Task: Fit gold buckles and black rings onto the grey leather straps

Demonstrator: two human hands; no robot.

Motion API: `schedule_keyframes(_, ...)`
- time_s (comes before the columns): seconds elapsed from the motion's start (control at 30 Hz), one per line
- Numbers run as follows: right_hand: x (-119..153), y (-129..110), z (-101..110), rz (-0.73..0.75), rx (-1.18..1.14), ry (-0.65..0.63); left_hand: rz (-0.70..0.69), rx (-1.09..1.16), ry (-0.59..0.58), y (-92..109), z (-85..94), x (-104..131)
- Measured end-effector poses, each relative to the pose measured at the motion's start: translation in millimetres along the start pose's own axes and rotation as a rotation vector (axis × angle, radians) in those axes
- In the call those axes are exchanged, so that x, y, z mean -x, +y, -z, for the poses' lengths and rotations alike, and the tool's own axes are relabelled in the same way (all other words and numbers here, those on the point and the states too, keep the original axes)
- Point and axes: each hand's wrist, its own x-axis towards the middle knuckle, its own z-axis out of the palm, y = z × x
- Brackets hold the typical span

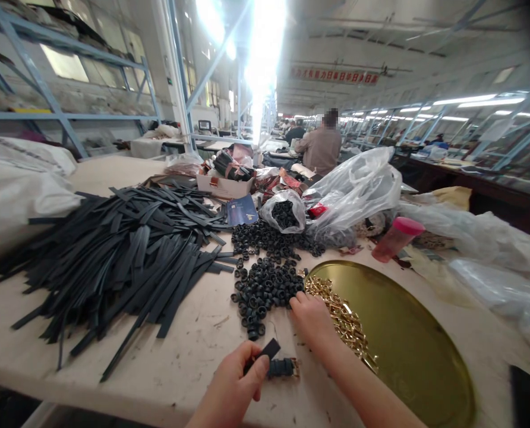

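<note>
Near the front edge of the table, my left hand [240, 377] is closed on a black strap [270, 349] between thumb and fingers. Just beyond that hand lies a dark strap piece with a gold buckle [283, 368]. My right hand [312, 318] reaches to the right edge of a pile of small black loops [265, 288], its fingers bent down; whether they hold a loop is hidden. Gold buckles [343, 315] are heaped on the left side of a round gold tray [407, 333], right beside my right hand. A large heap of black strips [131, 255] spreads over the left.
Behind the loops are a clear bag of black loops [285, 215], a blue card [242, 210] and a cardboard box [224, 186]. A pink-lidded jar [396, 239] leans beyond the tray. Plastic bags lie right. A person [322, 145] is farther back.
</note>
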Motion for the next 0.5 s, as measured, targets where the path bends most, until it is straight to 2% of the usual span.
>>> schedule_keyframes(0.1,7.2,-6.0,-3.4,0.018,-0.093,-0.063,-0.002,0.033,0.057,0.1,4.8,-10.0)
schedule_keyframes(0.2,23.9,-18.4,-4.1,-0.06,-0.531,-0.271,-0.017,0.04,0.1,0.5,4.4,-19.0)
schedule_keyframes(0.3,37.5,-30.0,-4.1,-0.221,-0.905,-0.421,-0.02,0.002,0.051,-0.6,-0.2,-21.2)
schedule_keyframes(0.4,47.6,-35.0,-0.3,-0.343,-1.088,-0.529,-0.014,-0.078,-0.001,-1.7,-4.1,-14.7)
schedule_keyframes(0.5,58.9,-34.5,6.4,-0.389,-1.242,-0.582,-0.046,-0.205,-0.013,-0.9,-6.7,-4.6)
